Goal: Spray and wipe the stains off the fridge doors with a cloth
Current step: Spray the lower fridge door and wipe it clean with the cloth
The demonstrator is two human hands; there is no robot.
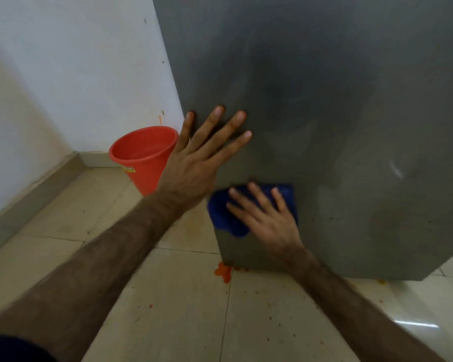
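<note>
The grey fridge door [324, 100] fills the upper right of the head view, with faint smears on its surface. My left hand [202, 155] presses flat against the door near its left edge, fingers straight and spread. Lower down, my right hand [264, 218] presses a blue cloth [222, 215] against the door's bottom left corner with straight fingers. No spray bottle is in view.
A red bucket [144, 155] stands on the floor left of the fridge, by the white wall [76, 74]. An orange spill [223, 273] and small specks mark the beige tiled floor [168, 309] under the door's corner.
</note>
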